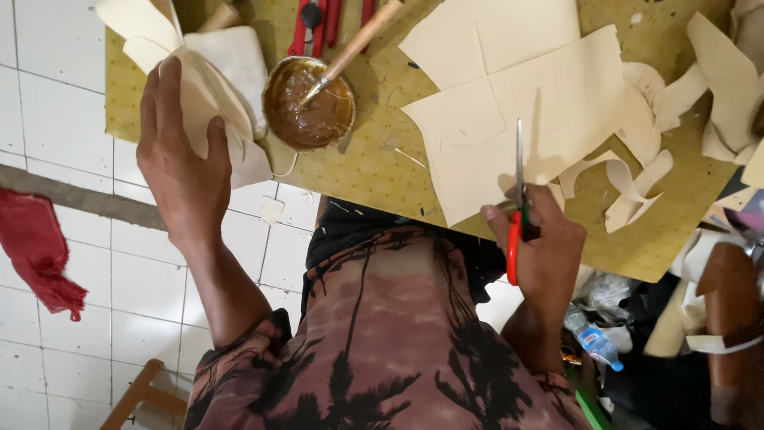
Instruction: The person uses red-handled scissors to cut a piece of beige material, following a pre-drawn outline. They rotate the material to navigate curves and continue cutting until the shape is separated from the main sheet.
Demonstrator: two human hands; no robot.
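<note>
Head view: left hand (179, 163) grips one cream stack (215, 87); right hand (545, 247) grips one red-handled scissors (519, 207).

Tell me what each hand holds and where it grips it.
The right hand holds red-handled scissors by the handle loops, blades pointing away over the cream sheet. The left hand grips a stack of cream cut pieces at its near edge.

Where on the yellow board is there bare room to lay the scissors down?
Bare board shows between the glue bowl and the cream sheets, and along the near right edge below the offcuts. Crowded: left corner under the left hand, right side with scraps.
</note>
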